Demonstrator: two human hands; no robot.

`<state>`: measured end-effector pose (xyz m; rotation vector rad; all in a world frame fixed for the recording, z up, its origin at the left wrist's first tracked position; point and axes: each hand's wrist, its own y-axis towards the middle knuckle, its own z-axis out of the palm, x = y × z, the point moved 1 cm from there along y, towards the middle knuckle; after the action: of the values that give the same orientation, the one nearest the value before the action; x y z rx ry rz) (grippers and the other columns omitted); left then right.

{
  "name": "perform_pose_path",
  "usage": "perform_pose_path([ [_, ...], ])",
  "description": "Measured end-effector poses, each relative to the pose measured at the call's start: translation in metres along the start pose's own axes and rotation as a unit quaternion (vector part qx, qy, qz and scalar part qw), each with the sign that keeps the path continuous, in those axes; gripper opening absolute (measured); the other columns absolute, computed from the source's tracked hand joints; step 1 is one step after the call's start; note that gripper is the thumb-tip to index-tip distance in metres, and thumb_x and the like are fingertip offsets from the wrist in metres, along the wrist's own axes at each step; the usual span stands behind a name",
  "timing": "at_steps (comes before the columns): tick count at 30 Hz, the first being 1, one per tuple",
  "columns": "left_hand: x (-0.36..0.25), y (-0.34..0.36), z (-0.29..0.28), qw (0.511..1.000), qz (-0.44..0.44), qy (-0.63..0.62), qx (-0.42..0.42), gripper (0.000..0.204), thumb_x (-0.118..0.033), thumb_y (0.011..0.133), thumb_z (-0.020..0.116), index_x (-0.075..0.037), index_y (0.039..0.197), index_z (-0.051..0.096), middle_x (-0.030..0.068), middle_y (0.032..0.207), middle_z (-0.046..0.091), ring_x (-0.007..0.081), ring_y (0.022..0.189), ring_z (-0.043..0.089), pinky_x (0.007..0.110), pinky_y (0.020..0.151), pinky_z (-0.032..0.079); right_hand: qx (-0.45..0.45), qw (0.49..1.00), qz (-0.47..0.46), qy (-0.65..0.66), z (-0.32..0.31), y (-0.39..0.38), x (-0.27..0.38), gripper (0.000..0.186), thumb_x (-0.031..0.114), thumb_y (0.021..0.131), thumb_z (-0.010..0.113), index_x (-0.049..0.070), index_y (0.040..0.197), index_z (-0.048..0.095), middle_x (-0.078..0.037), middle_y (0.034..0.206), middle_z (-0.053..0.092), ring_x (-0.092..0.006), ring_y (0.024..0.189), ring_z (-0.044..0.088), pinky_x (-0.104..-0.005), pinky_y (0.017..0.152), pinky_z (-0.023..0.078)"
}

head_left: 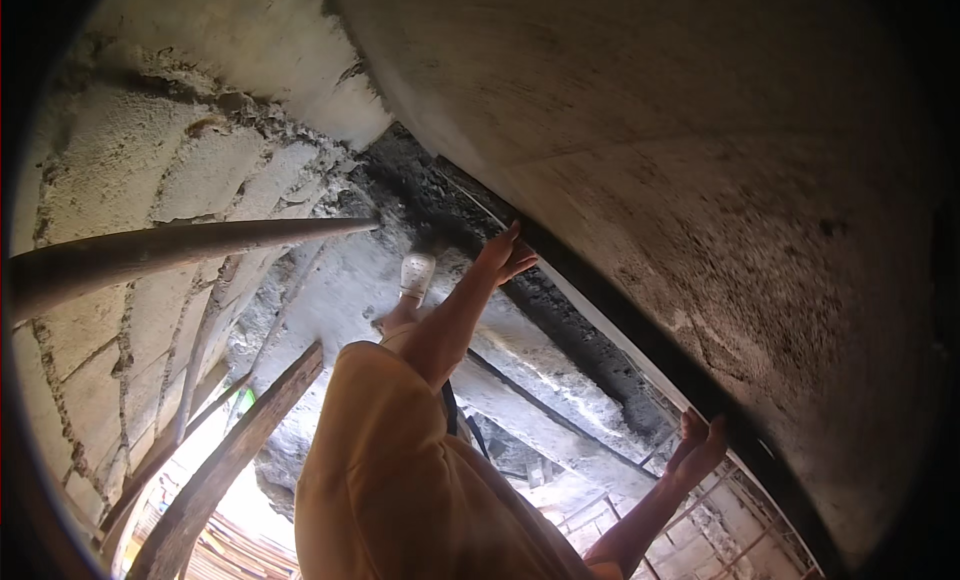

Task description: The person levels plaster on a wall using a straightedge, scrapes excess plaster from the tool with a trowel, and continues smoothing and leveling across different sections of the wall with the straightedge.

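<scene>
A long straight bar (625, 325), dark with a pale lower edge, runs slantwise along the rough plastered wall (680, 200). My left hand (508, 255) grips its upper part, fingers curled at the edge. Lower down to the right, my right hand (697, 448) holds the same bar, its fingers bent up against the pale edge. Both arms are stretched out, and part of each grip is hidden behind the bar. The wall beside the bar has a brownish, uneven surface.
A round wooden pole (200, 248) juts in from the left, and a squared timber (235, 465) leans below it. Bare block wall (120, 160) stands on the left. My shoe (417, 275) rests on the grey, debris-strewn floor (345, 270). Thin rods (700, 500) show at lower right.
</scene>
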<state>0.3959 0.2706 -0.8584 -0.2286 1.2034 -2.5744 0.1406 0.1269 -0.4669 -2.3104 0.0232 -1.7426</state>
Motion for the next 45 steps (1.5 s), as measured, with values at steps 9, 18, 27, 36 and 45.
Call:
perform_pose_path([
  [9, -0.019, 0.074, -0.076, 0.993, 0.034, -0.099, 0.057, 0.038, -0.033, 0.094, 0.047, -0.004, 0.119, 0.048, 0.0139, 0.107, 0.061, 0.0278, 0.093, 0.063, 0.040, 0.076, 0.055, -0.038, 0.993, 0.106, 0.037, 0.044, -0.005, -0.049, 0.027, 0.023, 0.090, 0.055, 0.000, 0.103, 0.056, -0.012, 0.083, 0.065, -0.0224, 0.071, 0.063, -0.0332, 0.067, 0.050],
  [18, -0.044, 0.066, -0.034, 0.995, 0.072, -0.012, -0.071, 0.038, -0.028, 0.092, 0.052, 0.006, 0.109, 0.051, 0.0149, 0.096, 0.063, 0.0262, 0.075, 0.066, 0.037, 0.056, 0.058, -0.088, 0.994, 0.060, 0.002, 0.056, 0.001, -0.074, 0.042, 0.028, 0.090, 0.055, -0.005, 0.115, 0.048, -0.016, 0.090, 0.061, -0.0280, 0.078, 0.061, -0.0394, 0.077, 0.047],
  [27, -0.020, -0.012, 0.034, 0.981, 0.130, 0.019, -0.142, 0.034, -0.025, 0.088, 0.059, 0.006, 0.073, 0.060, 0.0080, 0.058, 0.056, 0.0137, 0.043, 0.054, 0.028, 0.031, 0.036, -0.061, 0.997, 0.024, 0.048, -0.017, 0.001, 0.007, 0.036, 0.034, 0.090, 0.050, 0.003, 0.109, 0.054, -0.011, 0.091, 0.063, -0.0226, 0.069, 0.059, -0.0325, 0.065, 0.045],
  [36, -0.026, -0.135, 0.103, 0.990, 0.109, 0.093, 0.011, 0.025, -0.020, 0.090, 0.055, 0.004, 0.088, 0.060, 0.0050, 0.059, 0.053, 0.0137, 0.045, 0.054, 0.026, 0.036, 0.043, -0.009, 0.997, -0.054, 0.061, -0.071, -0.005, 0.098, 0.031, 0.029, 0.092, 0.049, 0.003, 0.107, 0.056, -0.012, 0.091, 0.065, -0.0183, 0.061, 0.062, -0.0237, 0.046, 0.049],
  [45, -0.019, -0.228, 0.169, 0.990, 0.094, 0.072, 0.072, 0.047, -0.028, 0.091, 0.054, 0.006, 0.120, 0.039, 0.0124, 0.073, 0.060, 0.0205, 0.063, 0.065, 0.033, 0.057, 0.059, -0.020, 0.991, -0.130, 0.040, -0.152, 0.001, 0.173, 0.031, 0.025, 0.092, 0.051, 0.001, 0.112, 0.053, -0.011, 0.096, 0.063, -0.0172, 0.063, 0.060, -0.0260, 0.054, 0.054],
])
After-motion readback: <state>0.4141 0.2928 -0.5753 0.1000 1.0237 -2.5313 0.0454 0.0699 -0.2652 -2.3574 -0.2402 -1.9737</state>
